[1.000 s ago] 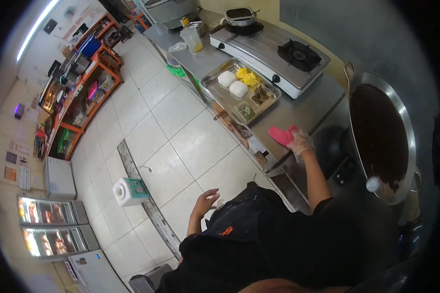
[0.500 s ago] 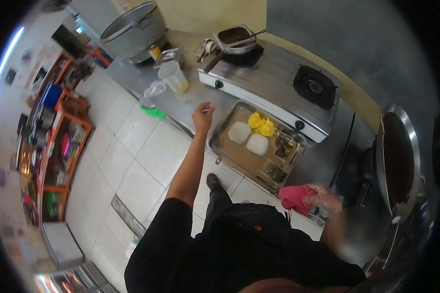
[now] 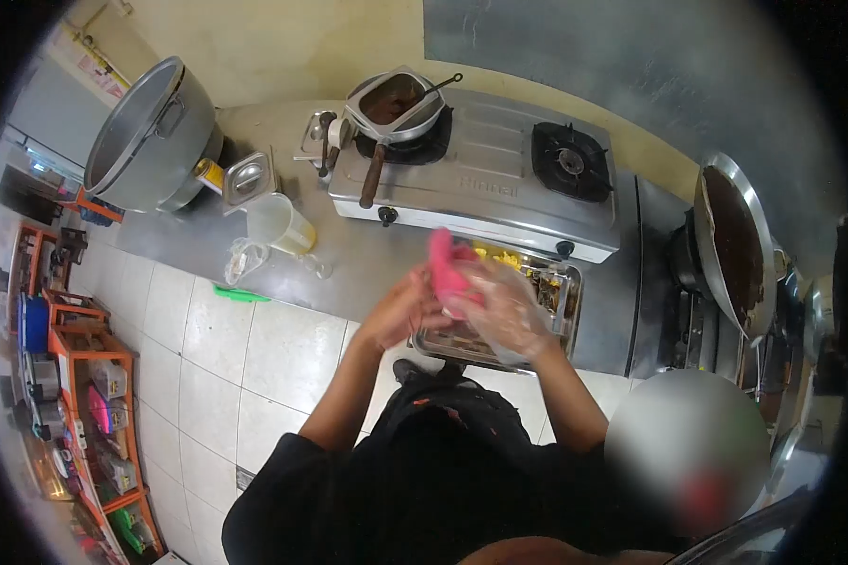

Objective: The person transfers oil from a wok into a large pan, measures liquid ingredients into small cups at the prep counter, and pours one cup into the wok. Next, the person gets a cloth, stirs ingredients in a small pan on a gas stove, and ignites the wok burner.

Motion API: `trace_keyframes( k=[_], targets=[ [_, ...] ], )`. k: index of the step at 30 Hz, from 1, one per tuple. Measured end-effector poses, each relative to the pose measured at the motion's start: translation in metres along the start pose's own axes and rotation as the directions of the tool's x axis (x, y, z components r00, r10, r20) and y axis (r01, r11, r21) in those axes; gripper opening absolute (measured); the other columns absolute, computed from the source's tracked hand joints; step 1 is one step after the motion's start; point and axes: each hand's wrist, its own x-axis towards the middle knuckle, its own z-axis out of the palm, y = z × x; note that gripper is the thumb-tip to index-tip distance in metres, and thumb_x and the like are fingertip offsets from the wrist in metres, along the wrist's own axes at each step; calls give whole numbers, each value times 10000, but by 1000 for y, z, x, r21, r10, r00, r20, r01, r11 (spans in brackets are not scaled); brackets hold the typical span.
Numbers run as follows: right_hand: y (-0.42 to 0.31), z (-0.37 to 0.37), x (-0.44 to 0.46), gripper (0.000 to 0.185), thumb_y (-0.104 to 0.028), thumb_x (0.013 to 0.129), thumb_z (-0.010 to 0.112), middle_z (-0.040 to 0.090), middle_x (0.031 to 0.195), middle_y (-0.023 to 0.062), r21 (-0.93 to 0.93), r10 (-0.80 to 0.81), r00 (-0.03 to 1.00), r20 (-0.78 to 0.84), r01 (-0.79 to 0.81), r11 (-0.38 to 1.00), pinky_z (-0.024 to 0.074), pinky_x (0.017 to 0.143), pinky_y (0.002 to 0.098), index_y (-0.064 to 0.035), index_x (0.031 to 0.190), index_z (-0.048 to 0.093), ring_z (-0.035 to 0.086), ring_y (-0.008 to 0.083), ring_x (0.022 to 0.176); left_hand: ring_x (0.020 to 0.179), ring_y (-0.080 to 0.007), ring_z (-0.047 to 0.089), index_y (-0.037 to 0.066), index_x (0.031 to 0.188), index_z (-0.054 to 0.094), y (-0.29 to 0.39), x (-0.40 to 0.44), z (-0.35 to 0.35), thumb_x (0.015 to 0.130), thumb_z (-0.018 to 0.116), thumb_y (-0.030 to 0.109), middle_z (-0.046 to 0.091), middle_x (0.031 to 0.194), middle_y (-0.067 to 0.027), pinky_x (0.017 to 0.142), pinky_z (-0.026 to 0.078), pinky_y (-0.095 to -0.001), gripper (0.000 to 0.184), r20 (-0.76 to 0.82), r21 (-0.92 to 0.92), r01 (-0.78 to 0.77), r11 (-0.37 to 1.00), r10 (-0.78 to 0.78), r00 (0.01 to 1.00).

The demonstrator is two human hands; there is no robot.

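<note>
My right hand (image 3: pixel 509 311), in a clear plastic glove, grips a pink cloth (image 3: pixel 450 273). Bare and slightly smeared by motion, my left hand (image 3: pixel 400 311) meets the cloth from the left, its fingers stretched out against it. Both hands are over a metal tray (image 3: pixel 571 320) at the counter's front edge. Shredded yellow food (image 3: pixel 499 256) shows behind the gloved hand, with dark bits to its right. The hands hide much of the tray, including the place of the white rounded pieces seen earlier.
A two-burner gas stove (image 3: pixel 490 188) carries a pan of dark sauce (image 3: pixel 391 99) and a ladle. Left of it are a plastic jug (image 3: pixel 278 226), a lidded metal container (image 3: pixel 248 177) and a big pot (image 3: pixel 151 141). A large wok (image 3: pixel 740 245) stands at right.
My right hand has brought the pink cloth leftward and up over the tray. My left hand has come to meet it. The camera view has shifted, and more of the counter's left end shows.
</note>
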Motion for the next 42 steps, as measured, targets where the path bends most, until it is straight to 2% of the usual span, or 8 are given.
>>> trace_keyframes(
  k=[4,8,10,14,22,35,37,42],
  targets=[
    [-31,32,66,493,-230,816,694,572,1102,194,-85,-153,987,43,157,984,465,912,449,-27,1246,565,554,362,1074,1155,-227,577,121,1361,430,63,8,-31,980,528,403,573,1281,-86,943,503,-447,484,-179,15,-354,935,351,919],
    [-25,62,106,517,-173,798,739,568,1156,167,149,-336,857,-390,419,896,480,888,405,-50,1260,542,587,329,1026,1157,-259,570,128,1254,488,151,1,-75,979,509,374,598,1232,-82,916,497,-488,369,-370,254,-596,761,646,667],
    [-11,74,109,464,-166,835,725,601,1084,110,615,38,994,-102,33,788,499,863,340,-35,1242,543,614,218,961,1136,-267,575,135,1226,496,196,1,-108,958,510,356,602,1209,-79,903,497,-488,347,-375,178,-599,781,616,693],
    [47,144,121,327,-165,908,665,606,1032,39,892,79,993,-89,44,450,508,781,273,-34,1190,564,593,116,893,1073,-275,586,154,1145,520,260,49,-160,892,505,314,604,1140,-67,882,493,-478,300,-423,117,-622,774,605,674],
    [64,157,118,366,-301,890,694,658,1029,76,711,319,945,71,-273,648,521,799,293,-35,1125,607,622,166,911,1069,-270,566,159,1299,317,275,166,-231,930,530,102,480,1227,-117,788,561,-456,429,-546,376,-610,698,699,463],
    [51,126,98,315,-295,914,646,632,871,26,759,527,848,59,-381,528,498,643,265,-36,1093,627,587,107,754,1104,-270,535,86,1191,502,267,166,-192,959,523,313,559,1204,-96,893,489,-468,324,-309,84,-591,802,585,750],
    [50,117,106,316,-294,913,647,632,886,25,761,552,830,81,-409,504,498,639,270,-41,1100,624,589,111,751,912,-170,608,82,1090,555,265,171,-194,931,555,332,613,1016,-48,684,508,-302,296,-388,106,-515,851,512,766],
    [56,97,151,332,-293,910,652,629,942,29,866,558,826,72,-330,376,497,639,273,-49,1129,607,591,117,755,856,-145,604,47,1078,571,262,175,-182,875,664,226,612,991,-50,639,497,-280,286,-274,421,-362,831,498,823]
  ],
)
